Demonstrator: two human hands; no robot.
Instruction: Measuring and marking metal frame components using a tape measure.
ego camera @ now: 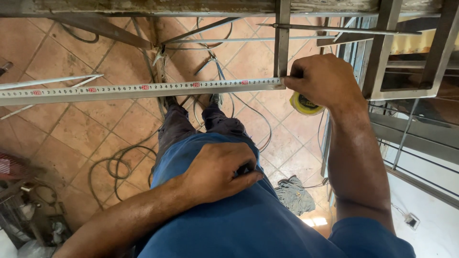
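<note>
My right hand (322, 79) pinches a white tape measure blade (143, 88) against a vertical steel bar (282, 43). The blade stretches left across the view, lying along a grey metal bar (71, 98). The yellow tape measure case (305, 105) hangs just below my right hand. My left hand (217, 172) rests against my blue shirt at the waist, fingers curled around a small dark object (245, 168) that I cannot identify.
A steel frame of bars and angle pieces (382, 52) fills the top and right. Black cables (119, 162) coil on the terracotta tile floor (71, 134). A grey rag (292, 193) lies on the floor. Clutter sits at the lower left (24, 210).
</note>
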